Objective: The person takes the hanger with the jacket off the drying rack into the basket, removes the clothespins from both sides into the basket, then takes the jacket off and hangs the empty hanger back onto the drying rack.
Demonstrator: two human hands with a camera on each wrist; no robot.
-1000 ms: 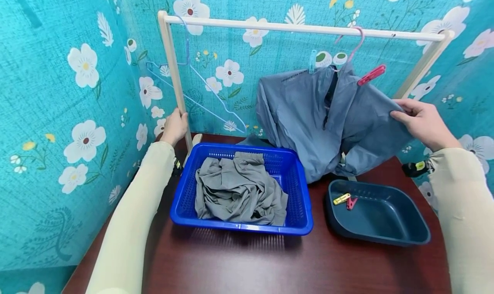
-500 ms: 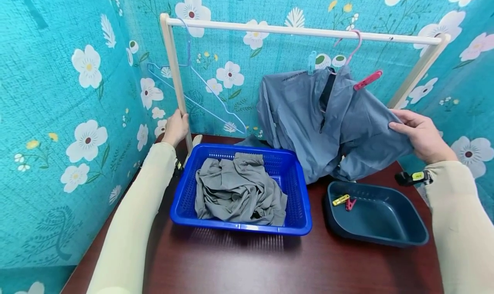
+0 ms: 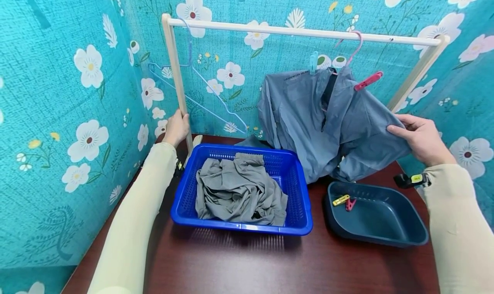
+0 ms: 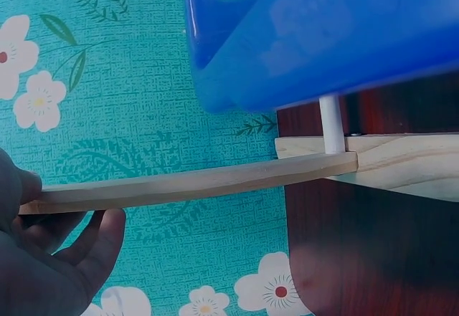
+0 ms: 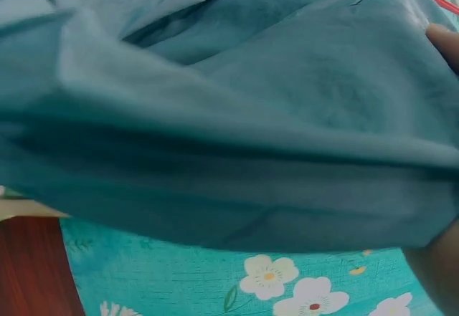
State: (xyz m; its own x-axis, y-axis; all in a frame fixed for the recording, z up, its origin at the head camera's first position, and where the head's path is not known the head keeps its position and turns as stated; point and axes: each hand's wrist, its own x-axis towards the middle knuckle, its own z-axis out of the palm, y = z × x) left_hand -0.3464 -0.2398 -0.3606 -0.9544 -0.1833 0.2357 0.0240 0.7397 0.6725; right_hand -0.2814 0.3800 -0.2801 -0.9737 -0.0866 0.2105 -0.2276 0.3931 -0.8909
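Observation:
A blue-grey zip jacket (image 3: 297, 109) hangs at the right of a wooden rack from a pink hanger (image 3: 359, 45). A light blue clothespin (image 3: 314, 63) and a red clothespin (image 3: 368, 81) grip its shoulders. My right hand (image 3: 421, 139) pinches the jacket's right-side sleeve between thumb and fingers, holding it out sideways. In the right wrist view the sleeve fabric (image 5: 287, 137) fills most of the frame, hiding much of the hand. On the left, my left hand (image 3: 176, 127) grips the rack's upright (image 3: 175, 67), with thumb and fingers on opposite sides of the wood (image 4: 193, 185).
A blue basket (image 3: 241, 228) with a crumpled grey garment (image 3: 239, 191) stands at the table's middle. Right of it, a dark basin (image 3: 390, 221) holds a yellow clothespin (image 3: 341, 200) and a red one. A bare blue hanger (image 3: 216, 97) hangs at the rack's left.
My right hand has shifted slightly down with the sleeve, and the jacket's outstretched side sits a little lower. My left hand keeps its grip on the upright.

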